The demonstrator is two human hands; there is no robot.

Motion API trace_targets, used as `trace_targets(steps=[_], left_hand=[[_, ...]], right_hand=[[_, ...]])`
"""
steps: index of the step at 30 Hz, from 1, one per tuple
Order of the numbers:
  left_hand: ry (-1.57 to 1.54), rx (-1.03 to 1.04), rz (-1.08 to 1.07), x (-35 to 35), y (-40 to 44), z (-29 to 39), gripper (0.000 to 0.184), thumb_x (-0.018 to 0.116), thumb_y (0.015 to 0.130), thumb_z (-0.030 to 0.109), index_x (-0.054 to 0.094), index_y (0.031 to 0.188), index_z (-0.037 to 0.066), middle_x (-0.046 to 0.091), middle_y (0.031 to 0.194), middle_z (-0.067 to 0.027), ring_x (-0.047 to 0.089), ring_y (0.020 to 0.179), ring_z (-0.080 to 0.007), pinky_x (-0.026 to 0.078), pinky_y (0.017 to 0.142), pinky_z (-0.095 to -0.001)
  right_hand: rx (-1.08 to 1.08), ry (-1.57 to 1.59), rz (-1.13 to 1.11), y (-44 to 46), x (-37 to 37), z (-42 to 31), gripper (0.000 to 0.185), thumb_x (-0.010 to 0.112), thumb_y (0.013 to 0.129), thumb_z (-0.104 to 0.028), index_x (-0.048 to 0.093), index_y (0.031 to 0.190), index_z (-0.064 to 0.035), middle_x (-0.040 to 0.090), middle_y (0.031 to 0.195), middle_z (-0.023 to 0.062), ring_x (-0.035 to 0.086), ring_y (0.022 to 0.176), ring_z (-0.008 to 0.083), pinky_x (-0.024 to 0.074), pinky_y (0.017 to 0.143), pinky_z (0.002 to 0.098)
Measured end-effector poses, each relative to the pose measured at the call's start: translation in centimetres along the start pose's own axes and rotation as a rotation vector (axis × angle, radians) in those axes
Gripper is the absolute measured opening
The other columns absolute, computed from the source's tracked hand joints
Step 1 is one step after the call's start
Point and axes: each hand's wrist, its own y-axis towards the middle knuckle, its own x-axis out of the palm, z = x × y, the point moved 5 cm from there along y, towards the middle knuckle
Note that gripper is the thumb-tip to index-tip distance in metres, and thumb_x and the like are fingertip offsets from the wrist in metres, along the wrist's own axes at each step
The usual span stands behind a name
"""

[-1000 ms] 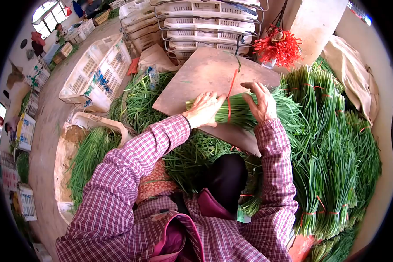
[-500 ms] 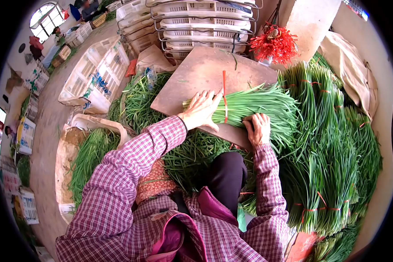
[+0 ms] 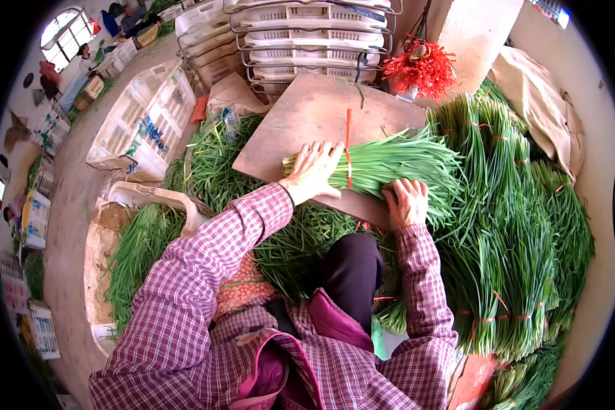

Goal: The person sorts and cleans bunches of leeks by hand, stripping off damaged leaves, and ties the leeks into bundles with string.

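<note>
A bundle of long green stalks (image 3: 396,160) lies across the board (image 3: 321,109), with a red band (image 3: 348,160) round it whose loose end sticks up. My left hand (image 3: 313,171) rests over the pale cut end of the bundle, its fingers wrapped over the top and the thumb along the near side. On the bundle's near side, right of the band, my right hand (image 3: 406,201) presses with curled fingers against the leaves at the board's edge.
Tied green bundles (image 3: 499,225) are piled at the right. Loose greens (image 3: 219,160) lie left of and below the board. A white crate (image 3: 143,123), a tub (image 3: 102,273) and stacked trays (image 3: 314,41) stand around. Red bands (image 3: 422,67) hang near the pillar. People sit far back left.
My right hand has come down from above the bundle to its near side, its fingers now curled. The leaves have spread on the board. My left hand stays on the cut end.
</note>
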Motion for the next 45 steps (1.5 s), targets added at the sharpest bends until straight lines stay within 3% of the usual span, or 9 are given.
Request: trace_targets(steps=[5,12,19,24,28,31,35,40,45], left_hand=[[-0.021,-0.004,-0.087,-0.9,0.5,0.4,0.114,0.086,0.05,0.051,0.034,0.133,-0.006,0.049,0.117,-0.0222,0.048,0.112,-0.0358,0.034,0.099,-0.0524],[0.064,-0.049,-0.07,0.1,1.9,1.1,0.085,0.087,0.047,0.036,0.044,0.112,-0.001,0.053,0.107,-0.0178,0.051,0.105,-0.0334,0.037,0.098,-0.0437],[0.065,-0.099,-0.015,1.1,1.3,1.3,0.088,0.084,0.053,0.041,0.044,0.118,-0.002,0.051,0.107,-0.0165,0.049,0.106,-0.0305,0.038,0.095,-0.0404],[-0.028,0.009,-0.022,0.2,1.0,1.1,0.098,0.085,0.05,0.05,0.044,0.119,-0.006,0.05,0.107,-0.0189,0.048,0.106,-0.0334,0.038,0.095,-0.0412],[-0.192,0.033,-0.091,-1.1,0.9,0.6,0.118,0.086,0.049,0.041,0.027,0.138,-0.008,0.046,0.123,-0.0253,0.046,0.117,-0.0391,0.036,0.102,-0.0429],[-0.118,0.062,0.004,-0.3,0.5,0.5,0.12,0.087,0.049,0.039,0.024,0.14,-0.008,0.047,0.123,-0.0251,0.047,0.116,-0.0385,0.037,0.102,-0.0426],[-0.161,0.052,-0.094,-0.3,0.7,0.3,0.118,0.087,0.05,0.032,0.023,0.141,-0.008,0.047,0.124,-0.0265,0.046,0.118,-0.0375,0.036,0.104,-0.0416],[-0.697,-0.062,-0.251,-3.3,1.8,-1.9,0.105,0.083,0.065,0.036,0.026,0.144,-0.001,0.036,0.145,-0.0218,0.034,0.136,-0.0298,0.027,0.113,-0.0369],[-0.839,-0.104,-0.267,-5.2,3.7,-4.6,0.09,0.077,0.071,0.036,0.035,0.139,-0.006,0.041,0.141,-0.0236,0.037,0.134,-0.0312,0.029,0.111,-0.0384]], right_hand=[[0.099,-0.139,0.048,0.6,-2.8,-0.6,0.01,0.067,0.078,-0.023,0.065,0.084,-0.0155,0.058,0.082,0.0037,0.055,0.086,0.0252,0.0384,0.086,0.0402],[0.164,0.084,0.155,4.0,-2.8,-4.0,0.011,0.06,0.087,-0.025,0.064,0.089,-0.0151,0.058,0.083,0.0044,0.056,0.083,0.0247,0.043,0.075,0.0369],[0.352,0.399,-0.057,9.3,2.9,-5.8,0.021,0.061,0.086,-0.027,0.065,0.096,-0.0094,0.065,0.098,0.0124,0.063,0.09,0.0309,0.0505,0.076,0.0398],[0.354,0.573,0.075,9.3,4.5,-4.7,0.02,0.06,0.084,-0.026,0.064,0.086,-0.0061,0.066,0.085,0.018,0.063,0.082,0.0368,0.0503,0.073,0.042],[0.55,1.101,-0.021,8.8,5.9,-2.2,0.02,0.059,0.09,-0.018,0.066,0.092,0.0004,0.068,0.08,0.0048,0.061,0.074,0.0098,0.049,0.067,0.0251],[0.637,1.244,-0.042,8.6,7.5,-1.0,0.019,0.06,0.091,-0.021,0.066,0.093,-0.0026,0.066,0.083,0.0015,0.056,0.067,0.007,0.0456,0.059,0.0214],[0.676,1.404,-0.033,8.5,7.8,-0.5,0.019,0.059,0.092,-0.021,0.065,0.096,-0.003,0.065,0.084,0.0023,0.054,0.065,0.0061,0.0435,0.056,0.0187],[0.738,1.403,-0.174,8.6,7.3,-0.3,0.018,0.06,0.092,-0.022,0.065,0.099,-0.0064,0.065,0.085,-0.0027,0.053,0.066,0.0042,0.0444,0.058,0.0191],[0.739,1.441,-0.227,8.6,7.2,-0.4,0.018,0.06,0.092,-0.023,0.065,0.099,-0.0079,0.065,0.086,-0.0027,0.052,0.067,0.0043,0.0451,0.059,0.0197]])
